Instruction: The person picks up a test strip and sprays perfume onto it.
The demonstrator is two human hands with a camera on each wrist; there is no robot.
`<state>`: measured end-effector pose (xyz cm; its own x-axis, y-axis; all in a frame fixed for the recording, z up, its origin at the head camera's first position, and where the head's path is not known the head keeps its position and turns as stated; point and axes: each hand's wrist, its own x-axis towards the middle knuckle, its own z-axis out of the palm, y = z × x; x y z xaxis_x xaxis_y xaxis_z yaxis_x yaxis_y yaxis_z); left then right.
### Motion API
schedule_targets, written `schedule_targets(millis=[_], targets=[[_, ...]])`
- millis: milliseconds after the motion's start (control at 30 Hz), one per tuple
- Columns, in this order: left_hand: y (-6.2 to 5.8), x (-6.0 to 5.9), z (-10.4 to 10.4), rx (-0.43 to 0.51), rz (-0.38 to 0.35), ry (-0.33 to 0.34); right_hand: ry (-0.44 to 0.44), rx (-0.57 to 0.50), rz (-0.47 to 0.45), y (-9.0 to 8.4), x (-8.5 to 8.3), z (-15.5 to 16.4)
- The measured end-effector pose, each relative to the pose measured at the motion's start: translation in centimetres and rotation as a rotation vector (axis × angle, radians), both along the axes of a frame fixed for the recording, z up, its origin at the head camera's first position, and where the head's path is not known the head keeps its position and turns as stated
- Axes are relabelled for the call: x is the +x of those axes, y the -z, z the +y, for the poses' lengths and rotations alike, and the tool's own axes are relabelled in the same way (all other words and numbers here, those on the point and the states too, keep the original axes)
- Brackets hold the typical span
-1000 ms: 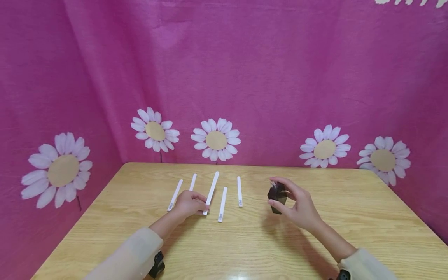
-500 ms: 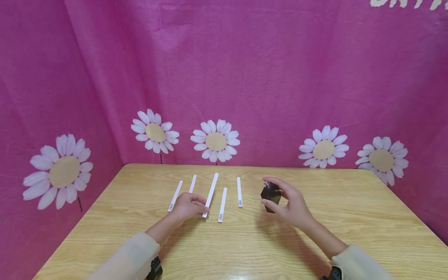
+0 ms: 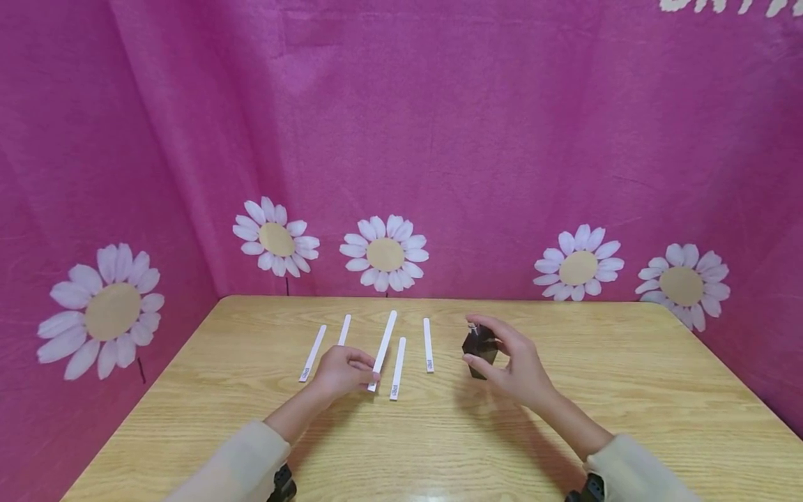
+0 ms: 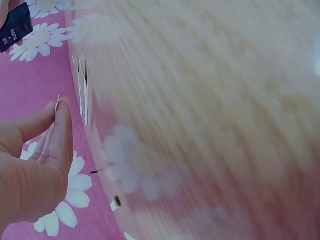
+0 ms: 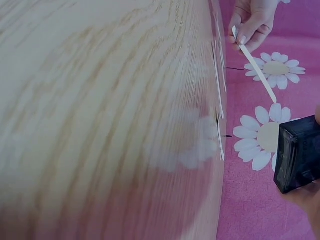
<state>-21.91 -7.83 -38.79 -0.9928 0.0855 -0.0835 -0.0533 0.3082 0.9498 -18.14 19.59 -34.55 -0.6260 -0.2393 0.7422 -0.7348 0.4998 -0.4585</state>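
The right hand (image 3: pixel 513 362) has carried the small dark bottle (image 3: pixel 479 344) leftward, closer to the white strips (image 3: pixel 429 343), fingers curled around it above the table (image 3: pixel 439 432). The left hand (image 3: pixel 341 371) now pinches the long strip (image 3: pixel 384 339), its near end lifted.

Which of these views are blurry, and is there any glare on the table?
Head view: sharp; a small bright glare patch on the table at its near edge. Left wrist view: tabletop heavily smeared by motion blur, left hand fairly sharp. Right wrist view: wood grain blurred, dark bottle clearer.
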Motion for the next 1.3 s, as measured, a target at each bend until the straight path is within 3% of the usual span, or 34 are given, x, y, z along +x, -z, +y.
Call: schedule_targets(millis=[267,600,967,1300], targets=[[-0.2,0.2,0.2,0.013,0.016,0.030,-0.028,0.015,-0.082,0.3,-0.4,0.5],[-0.8,0.5,-0.1,-0.001,-0.005,0.048,-0.032,0.032,-0.073,0.0,-0.5,0.0],[-1.1,0.6,-0.3,0.010,-0.014,0.090,-0.034,0.024,-0.079,2.5,-3.1,0.7],[-1.0,0.6,-0.4,0.004,0.001,0.142,-0.054,0.048,-0.093,2.6,-3.1,0.2]])
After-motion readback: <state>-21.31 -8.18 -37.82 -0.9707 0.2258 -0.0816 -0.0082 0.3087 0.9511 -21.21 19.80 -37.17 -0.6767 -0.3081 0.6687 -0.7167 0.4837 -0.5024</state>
